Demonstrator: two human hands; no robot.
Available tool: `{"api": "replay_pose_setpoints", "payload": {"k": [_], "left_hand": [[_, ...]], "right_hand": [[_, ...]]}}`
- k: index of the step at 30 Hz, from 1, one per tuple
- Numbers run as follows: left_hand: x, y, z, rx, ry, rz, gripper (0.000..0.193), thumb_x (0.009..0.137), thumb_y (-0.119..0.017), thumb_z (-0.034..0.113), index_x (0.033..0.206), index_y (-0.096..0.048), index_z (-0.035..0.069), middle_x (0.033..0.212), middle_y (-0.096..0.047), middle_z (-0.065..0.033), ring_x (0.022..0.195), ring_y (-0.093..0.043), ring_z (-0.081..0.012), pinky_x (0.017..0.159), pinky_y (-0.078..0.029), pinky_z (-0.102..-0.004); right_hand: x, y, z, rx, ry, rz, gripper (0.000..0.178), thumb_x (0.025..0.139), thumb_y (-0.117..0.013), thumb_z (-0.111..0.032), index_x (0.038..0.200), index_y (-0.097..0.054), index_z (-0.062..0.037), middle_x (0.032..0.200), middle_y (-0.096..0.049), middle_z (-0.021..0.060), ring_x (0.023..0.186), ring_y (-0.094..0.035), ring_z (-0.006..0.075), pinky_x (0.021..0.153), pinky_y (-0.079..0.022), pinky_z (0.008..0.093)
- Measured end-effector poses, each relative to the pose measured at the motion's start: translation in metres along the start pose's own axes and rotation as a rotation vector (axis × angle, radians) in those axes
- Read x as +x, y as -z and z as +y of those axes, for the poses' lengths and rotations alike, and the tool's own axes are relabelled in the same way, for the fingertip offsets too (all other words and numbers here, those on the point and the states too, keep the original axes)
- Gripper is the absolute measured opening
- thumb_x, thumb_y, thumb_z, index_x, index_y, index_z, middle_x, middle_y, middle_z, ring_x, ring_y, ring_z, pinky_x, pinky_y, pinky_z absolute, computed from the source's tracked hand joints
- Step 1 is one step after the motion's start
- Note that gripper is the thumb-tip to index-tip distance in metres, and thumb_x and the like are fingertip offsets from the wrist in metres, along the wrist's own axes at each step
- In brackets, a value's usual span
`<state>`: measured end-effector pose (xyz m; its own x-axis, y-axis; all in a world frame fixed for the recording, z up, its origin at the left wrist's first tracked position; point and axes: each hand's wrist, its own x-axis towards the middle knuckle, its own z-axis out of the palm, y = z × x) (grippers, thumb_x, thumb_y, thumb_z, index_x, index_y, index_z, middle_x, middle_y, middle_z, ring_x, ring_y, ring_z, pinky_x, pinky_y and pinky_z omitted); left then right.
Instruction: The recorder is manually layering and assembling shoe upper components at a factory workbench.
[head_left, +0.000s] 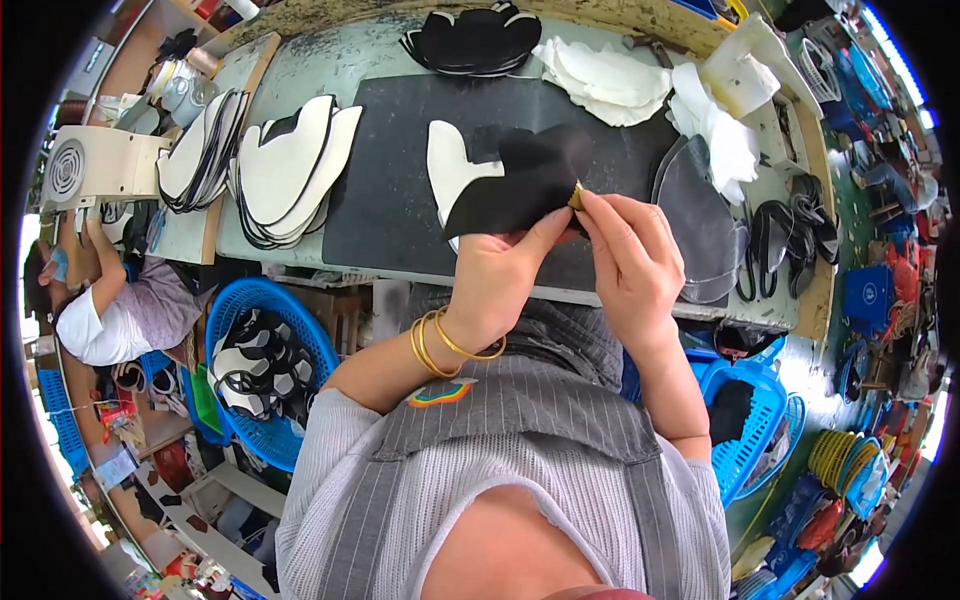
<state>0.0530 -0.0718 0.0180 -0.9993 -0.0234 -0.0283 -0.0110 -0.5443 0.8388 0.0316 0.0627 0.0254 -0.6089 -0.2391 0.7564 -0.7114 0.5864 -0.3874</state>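
Observation:
My left hand point(492, 285), with gold bangles on its wrist, grips a curved black shoe-upper piece point(515, 185) from its near edge, above the work table. At the piece's right edge, my right hand point(635, 262) pinches a small yellowish bit point(576, 196) between thumb and fingertips; its kind is too small to tell. Just beyond the left hand, a white cut-out piece point(447, 160) lies on the dark mat point(385, 165), partly hidden by the black piece.
Stacked white-and-black pieces point(292, 180) lie left, black ones point(472, 42) at the back, white sheets point(605, 82) at back right. Dark grey pieces point(698, 225) and black straps point(785, 235) lie right. Blue baskets point(318, 335) flank me. Another person point(150, 305) sits at left.

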Motion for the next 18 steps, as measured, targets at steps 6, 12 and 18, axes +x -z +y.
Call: {"api": "replay_pose_setpoints", "payload": {"k": [6, 12, 18], "left_hand": [[0.003, -0.002, -0.005, 0.168, -0.088, -0.014, 0.019, 0.087, -0.060, 0.000, 0.105, -0.062, -0.003, 0.096, -0.065, -0.0059, 0.083, -0.061, -0.0105, 0.075, -0.051, -0.0232], [0.004, -0.005, -0.001, 0.431, -0.136, -0.063, 0.018, 0.085, -0.061, -0.003, 0.103, -0.063, -0.003, 0.094, -0.065, -0.0059, 0.081, -0.061, -0.0114, 0.071, -0.052, -0.0239], [0.003, -0.007, 0.004, 0.396, -0.106, -0.129, 0.014, 0.085, -0.062, -0.001, 0.099, -0.065, -0.003, 0.091, -0.065, -0.0052, 0.079, -0.062, -0.0107, 0.069, -0.051, -0.0228]], "right_hand": [[0.002, 0.011, 0.004, -0.140, 0.107, -0.098, 0.040, 0.064, -0.064, -0.001, 0.104, -0.064, 0.0005, 0.091, -0.059, 0.0085, 0.075, -0.058, 0.0221, 0.062, -0.050, 0.0297], [-0.001, 0.013, 0.001, -0.293, 0.143, -0.186, 0.037, 0.063, -0.067, -0.003, 0.099, -0.062, 0.0036, 0.089, -0.059, 0.0091, 0.072, -0.058, 0.0218, 0.060, -0.050, 0.0302], [-0.003, 0.019, -0.003, 0.021, -0.233, -0.107, 0.023, 0.071, -0.069, 0.005, 0.094, -0.066, 0.0011, 0.083, -0.065, 0.0106, 0.071, -0.063, 0.0219, 0.061, -0.050, 0.0268]]}}
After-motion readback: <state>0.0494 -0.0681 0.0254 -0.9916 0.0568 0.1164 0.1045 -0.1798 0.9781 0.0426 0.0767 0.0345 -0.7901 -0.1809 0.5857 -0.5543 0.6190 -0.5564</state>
